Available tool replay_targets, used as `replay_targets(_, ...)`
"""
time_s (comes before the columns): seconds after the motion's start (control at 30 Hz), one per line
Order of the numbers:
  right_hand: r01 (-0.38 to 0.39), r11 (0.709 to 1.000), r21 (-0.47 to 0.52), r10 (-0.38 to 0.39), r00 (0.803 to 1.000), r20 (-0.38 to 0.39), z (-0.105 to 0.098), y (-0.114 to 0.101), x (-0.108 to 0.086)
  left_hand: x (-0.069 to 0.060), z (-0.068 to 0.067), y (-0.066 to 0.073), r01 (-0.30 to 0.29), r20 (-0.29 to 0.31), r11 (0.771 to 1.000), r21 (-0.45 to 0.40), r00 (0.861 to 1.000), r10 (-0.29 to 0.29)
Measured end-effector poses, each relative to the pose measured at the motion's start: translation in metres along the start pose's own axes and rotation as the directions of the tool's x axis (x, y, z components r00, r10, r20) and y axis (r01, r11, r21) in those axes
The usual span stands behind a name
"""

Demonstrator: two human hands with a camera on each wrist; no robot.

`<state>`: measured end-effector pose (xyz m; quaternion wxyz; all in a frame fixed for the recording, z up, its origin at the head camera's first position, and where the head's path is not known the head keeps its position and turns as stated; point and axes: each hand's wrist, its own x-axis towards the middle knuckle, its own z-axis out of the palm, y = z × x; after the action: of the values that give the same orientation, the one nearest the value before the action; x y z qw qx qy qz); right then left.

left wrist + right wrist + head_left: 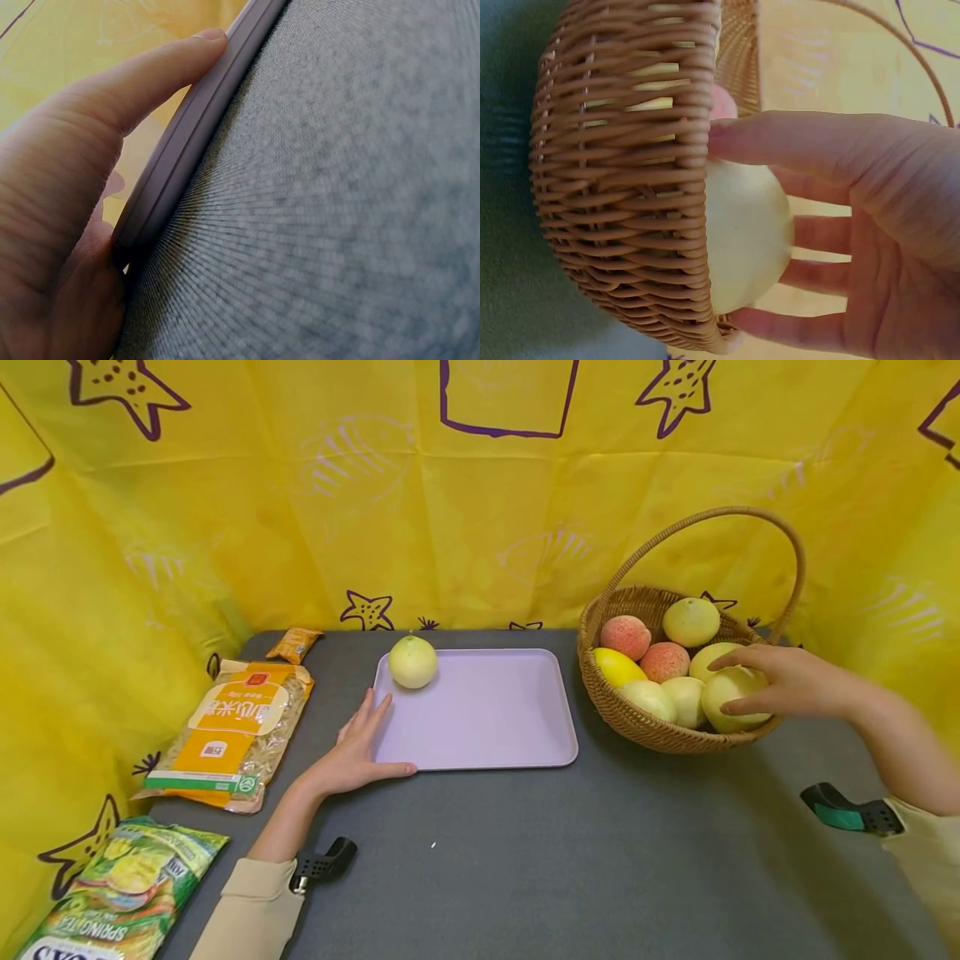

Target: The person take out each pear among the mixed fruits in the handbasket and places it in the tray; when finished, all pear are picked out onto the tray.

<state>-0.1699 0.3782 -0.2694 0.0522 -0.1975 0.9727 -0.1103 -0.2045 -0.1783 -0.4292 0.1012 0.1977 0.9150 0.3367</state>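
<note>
A pale lilac tray [480, 710] lies flat on the table, with a round pale yellow-green melon [412, 662] at its far left corner. My left hand [352, 747] rests at the tray's near left corner, fingers spread along the left side; its straight thumb touches the rim [199, 112] in the left wrist view. Over at the right, my right hand [795, 681] reaches into a wicker basket [652, 731]. Its fingers and thumb go round a pale melon [746, 232] there, leaving a gap between palm and fruit. The fingertips are partly hidden behind the melon.
Also in the basket are two peaches [626, 637], a yellow fruit [617, 667] and several pale green fruits. The arched basket handle [738, 512] rises above them. At the left lie an orange-and-clear food bag [232, 727], a green snack bag [127, 885] and a small orange packet [295, 645].
</note>
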Motion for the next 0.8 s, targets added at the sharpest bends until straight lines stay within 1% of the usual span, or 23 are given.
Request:
replay_targets(0.1, -0.027, 0.999, 0.024, 0.025, 0.997, 0.079, -0.001, 0.005, 0.002, 0.000, 0.000, 0.000, 0.008, 0.001, 1.000, -0.002, 1.000, -0.008)
replay_targets(0.17, -0.024, 0.999, 0.022, 0.022, 0.994, 0.104, -0.001, 0.007, 0.004, -0.001, 0.000, 0.001, 0.008, 0.000, 1.000, -0.004, 1.000, -0.008)
replay_targets(0.33, 0.006, 1.000, 0.016, -0.008, 0.992, 0.126, 0.000, 0.011, 0.008, -0.001, -0.001, 0.001, 0.008, -0.001, 1.000, -0.009, 1.000, -0.008)
replay_targets(0.47, 0.007, 1.000, 0.019, -0.010, 0.990, 0.139, -0.001, 0.013, 0.008, 0.000, -0.001, 0.000, 0.009, 0.002, 1.000, -0.014, 1.000, -0.009)
replay_targets(0.57, 0.011, 1.000, 0.004, -0.012, 0.993, 0.118, 0.001, 0.013, 0.008, 0.000, -0.001, 0.001, 0.013, 0.004, 1.000, -0.015, 1.000, -0.013)
replay_targets(0.73, 0.066, 0.996, -0.060, -0.064, 0.997, 0.034, 0.007, 0.015, 0.006, -0.001, -0.001, 0.002, 0.025, 0.009, 1.000, -0.019, 1.000, -0.025)
replay_targets(0.8, 0.076, 0.994, -0.079, -0.077, 0.997, -0.005, 0.009, 0.015, 0.006, -0.002, -0.001, 0.002, 0.030, 0.010, 0.999, -0.020, 1.000, -0.029)
